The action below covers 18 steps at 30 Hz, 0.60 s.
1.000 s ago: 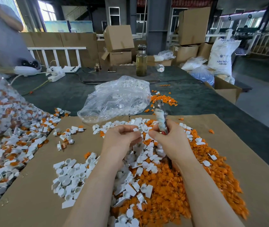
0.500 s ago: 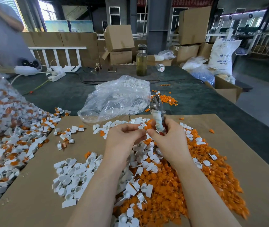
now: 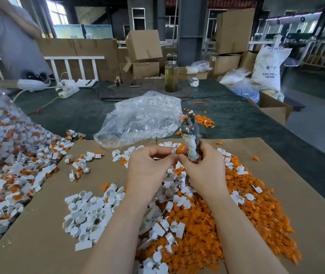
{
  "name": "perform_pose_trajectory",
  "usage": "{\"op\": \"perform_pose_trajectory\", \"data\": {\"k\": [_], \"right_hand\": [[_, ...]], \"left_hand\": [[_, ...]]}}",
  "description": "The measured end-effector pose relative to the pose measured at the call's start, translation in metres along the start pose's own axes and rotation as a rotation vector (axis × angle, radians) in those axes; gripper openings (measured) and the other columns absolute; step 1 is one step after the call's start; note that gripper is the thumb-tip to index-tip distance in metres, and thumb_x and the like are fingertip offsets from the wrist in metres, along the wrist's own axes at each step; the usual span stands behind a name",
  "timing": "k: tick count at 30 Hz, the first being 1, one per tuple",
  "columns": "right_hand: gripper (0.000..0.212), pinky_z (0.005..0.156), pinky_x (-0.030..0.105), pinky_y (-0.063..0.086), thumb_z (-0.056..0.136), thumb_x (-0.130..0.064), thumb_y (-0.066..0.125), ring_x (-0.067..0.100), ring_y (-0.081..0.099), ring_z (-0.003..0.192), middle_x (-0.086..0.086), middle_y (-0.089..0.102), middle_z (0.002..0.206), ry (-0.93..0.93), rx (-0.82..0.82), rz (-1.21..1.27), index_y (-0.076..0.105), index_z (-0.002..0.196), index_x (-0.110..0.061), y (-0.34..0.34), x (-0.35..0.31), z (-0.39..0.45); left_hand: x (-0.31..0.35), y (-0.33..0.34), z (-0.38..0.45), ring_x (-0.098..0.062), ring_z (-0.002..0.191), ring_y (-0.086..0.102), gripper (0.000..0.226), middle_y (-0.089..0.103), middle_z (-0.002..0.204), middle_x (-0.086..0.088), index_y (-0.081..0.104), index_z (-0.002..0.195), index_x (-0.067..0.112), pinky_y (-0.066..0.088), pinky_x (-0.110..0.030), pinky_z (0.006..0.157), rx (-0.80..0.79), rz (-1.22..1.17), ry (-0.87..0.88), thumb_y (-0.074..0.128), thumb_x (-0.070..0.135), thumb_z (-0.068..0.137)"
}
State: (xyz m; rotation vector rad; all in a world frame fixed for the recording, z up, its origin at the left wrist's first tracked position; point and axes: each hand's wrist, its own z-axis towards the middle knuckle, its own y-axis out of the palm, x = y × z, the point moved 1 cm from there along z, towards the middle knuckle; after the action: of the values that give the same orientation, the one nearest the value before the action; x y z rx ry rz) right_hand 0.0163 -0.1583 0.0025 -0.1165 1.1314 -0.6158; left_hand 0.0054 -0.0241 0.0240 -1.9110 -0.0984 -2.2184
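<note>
The dark green bench (image 3: 237,119) carries a brown cardboard sheet (image 3: 47,214). On the sheet lies a big heap of orange pieces (image 3: 256,214) with white pieces (image 3: 86,214) beside it and partly on it. Behind stands a clear plastic bag (image 3: 142,119). Above the heap, the right hand (image 3: 207,171) grips a metal tool (image 3: 190,131) upright with its fingers curled round the wrapped handle. The left hand (image 3: 147,169) pinches a small orange piece (image 3: 180,151) just beside the tool.

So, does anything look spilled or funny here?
Yes. A few orange pieces lie loose on the dark table, off the cardboard sheet holding the big piles. The tool in the right hand has a grubby, wrapped handle.
</note>
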Motion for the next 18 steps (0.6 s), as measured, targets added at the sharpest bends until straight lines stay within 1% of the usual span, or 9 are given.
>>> {"op": "perform_pose_trajectory", "data": {"k": [3,6,8,12,14,18], "right_hand": [[0.019,0.061,0.018,0.048,0.079,-0.024,0.079,0.001,0.062,0.070,-0.013,0.065,0.074,0.029,-0.014,0.020,0.061,0.084,-0.030,-0.0013,0.0006,0.0008],[0.018,0.064,0.023,0.051,0.078,-0.024,0.080,0.002,0.063,0.072,-0.014,0.067,0.076,0.039,-0.023,0.022,0.064,0.087,-0.027,-0.0022,0.0004,0.0011],[0.019,0.065,0.024,0.052,0.078,-0.023,0.080,0.003,0.063,0.073,-0.014,0.067,0.077,0.032,-0.031,0.024,0.065,0.088,-0.026,-0.0021,-0.0005,0.0008],[0.020,0.070,0.028,0.053,0.078,-0.025,0.080,0.004,0.064,0.077,-0.016,0.067,0.079,0.022,-0.052,0.012,0.064,0.088,-0.029,-0.0013,-0.0024,0.0003],[0.020,0.071,0.027,0.053,0.079,-0.027,0.080,0.004,0.064,0.080,-0.016,0.067,0.082,0.028,-0.074,-0.001,0.065,0.092,-0.027,-0.0016,-0.0028,0.0014],[0.019,0.063,0.022,0.044,0.080,-0.024,0.079,0.003,0.059,0.071,-0.013,0.065,0.079,0.042,-0.119,0.015,0.068,0.095,-0.021,-0.0016,-0.0017,0.0027]], "left_hand": [[0.0006,-0.0005,0.0001,0.003,0.064,0.068,0.018,0.073,0.070,0.017,0.075,0.069,0.033,0.045,-0.005,0.053,-0.018,0.054,0.032,0.088,0.020,0.072],[0.0004,-0.0026,0.0005,0.003,0.065,0.067,0.019,0.073,0.071,0.019,0.075,0.068,0.034,0.046,-0.006,0.055,-0.039,0.096,0.078,0.088,0.021,0.073],[0.0002,-0.0043,0.0004,0.004,0.065,0.067,0.020,0.073,0.069,0.018,0.075,0.067,0.035,0.046,-0.006,0.055,-0.056,0.116,0.095,0.087,0.020,0.074],[-0.0010,-0.0064,0.0011,0.004,0.064,0.067,0.023,0.073,0.069,0.018,0.074,0.064,0.035,0.046,-0.006,0.055,-0.056,0.117,0.097,0.088,0.019,0.073],[-0.0014,-0.0060,0.0011,0.004,0.064,0.067,0.020,0.073,0.070,0.017,0.075,0.066,0.033,0.046,-0.006,0.054,-0.057,0.113,0.096,0.087,0.018,0.073],[-0.0030,-0.0042,0.0018,0.001,0.065,0.067,0.019,0.074,0.070,0.015,0.076,0.069,0.029,0.047,-0.008,0.055,-0.031,0.101,0.085,0.084,0.012,0.075]]}}
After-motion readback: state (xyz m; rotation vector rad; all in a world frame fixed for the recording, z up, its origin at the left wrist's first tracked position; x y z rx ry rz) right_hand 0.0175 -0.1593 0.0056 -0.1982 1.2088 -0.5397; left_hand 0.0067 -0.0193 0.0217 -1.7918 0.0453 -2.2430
